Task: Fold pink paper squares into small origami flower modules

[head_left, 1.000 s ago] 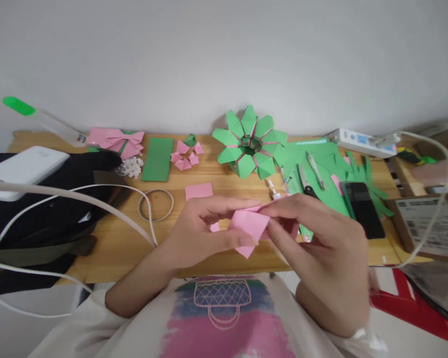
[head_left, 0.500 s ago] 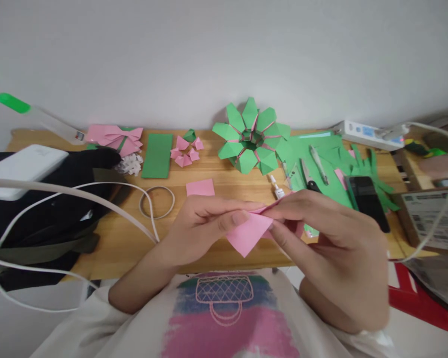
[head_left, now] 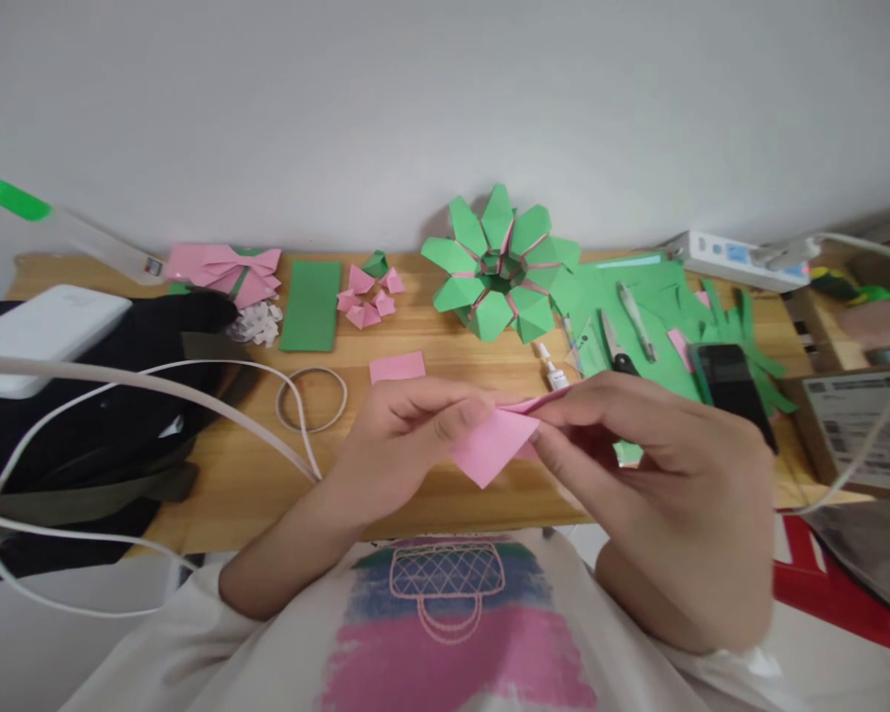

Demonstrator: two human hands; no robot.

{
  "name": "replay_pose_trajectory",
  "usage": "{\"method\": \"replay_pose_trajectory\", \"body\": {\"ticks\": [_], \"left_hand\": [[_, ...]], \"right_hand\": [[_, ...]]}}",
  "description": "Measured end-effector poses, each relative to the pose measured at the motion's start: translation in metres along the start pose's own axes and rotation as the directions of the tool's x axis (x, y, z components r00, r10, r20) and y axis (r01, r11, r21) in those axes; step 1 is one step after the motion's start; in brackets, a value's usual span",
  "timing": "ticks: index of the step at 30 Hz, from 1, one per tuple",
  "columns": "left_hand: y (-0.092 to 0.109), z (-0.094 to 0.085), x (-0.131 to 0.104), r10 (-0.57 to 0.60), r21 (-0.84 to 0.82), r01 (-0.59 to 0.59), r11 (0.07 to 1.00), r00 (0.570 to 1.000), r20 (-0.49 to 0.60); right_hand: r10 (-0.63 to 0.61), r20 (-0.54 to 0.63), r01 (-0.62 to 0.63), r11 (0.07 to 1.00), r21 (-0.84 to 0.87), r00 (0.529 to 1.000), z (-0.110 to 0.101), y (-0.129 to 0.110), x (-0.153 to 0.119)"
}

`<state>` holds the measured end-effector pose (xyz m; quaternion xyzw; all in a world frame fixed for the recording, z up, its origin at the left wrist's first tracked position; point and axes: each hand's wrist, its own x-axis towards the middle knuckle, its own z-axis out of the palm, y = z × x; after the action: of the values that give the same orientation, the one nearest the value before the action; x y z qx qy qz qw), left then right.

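Note:
A folded piece of pink paper [head_left: 491, 447] is held between both hands above the table's front part, with one pointed corner toward me. My left hand [head_left: 407, 435] pinches its left side, thumb on top. On the right side, my right hand [head_left: 645, 485] grips the paper between thumb and index finger. Just beyond my left hand lies a flat pink sheet [head_left: 398, 366]. A green paper flower-like ring [head_left: 499, 265] stands at the back middle. Small folded pink pieces [head_left: 367, 297] lie in a ring left of it, beside a green paper rectangle [head_left: 311, 307].
Scissors [head_left: 617, 341], a craft knife [head_left: 638, 321], a glue bottle [head_left: 553, 368] and a phone [head_left: 731, 386] lie to the right. White cables cross the left side over black cloth [head_left: 155, 396]. A power strip [head_left: 742, 259] is at the back right.
The folded pink paper has tilted slightly, its front corner now a little higher in view. Both hands keep their hold. The view has shifted slightly.

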<state>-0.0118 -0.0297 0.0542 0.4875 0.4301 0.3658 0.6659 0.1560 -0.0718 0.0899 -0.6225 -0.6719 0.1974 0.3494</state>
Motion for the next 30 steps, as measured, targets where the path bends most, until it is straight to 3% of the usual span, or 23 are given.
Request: {"method": "replay_pose_trajectory", "body": {"ticks": [8,14,20,30], "left_hand": [[-0.004,0.005,0.010,0.078,-0.007,-0.079,0.997,0.994,-0.081],[-0.012,0.003,0.018,0.050,-0.077,-0.059,0.995,0.993,-0.108],[-0.010,0.007,0.019,0.017,-0.051,-0.025,0.998,0.987,-0.159],[-0.006,0.006,0.020,0.074,0.154,-0.062,0.986,0.994,-0.077]], "right_hand": [[-0.024,0.047,0.028,0.995,-0.093,0.999,0.000,0.003,-0.002],[-0.050,-0.076,0.045,0.996,-0.077,0.996,-0.012,0.008,0.002],[0.019,0.181,-0.029,0.998,0.057,0.983,-0.010,0.015,0.012],[0.074,0.221,-0.111,0.981,0.161,0.973,-0.005,0.018,0.014]]}}
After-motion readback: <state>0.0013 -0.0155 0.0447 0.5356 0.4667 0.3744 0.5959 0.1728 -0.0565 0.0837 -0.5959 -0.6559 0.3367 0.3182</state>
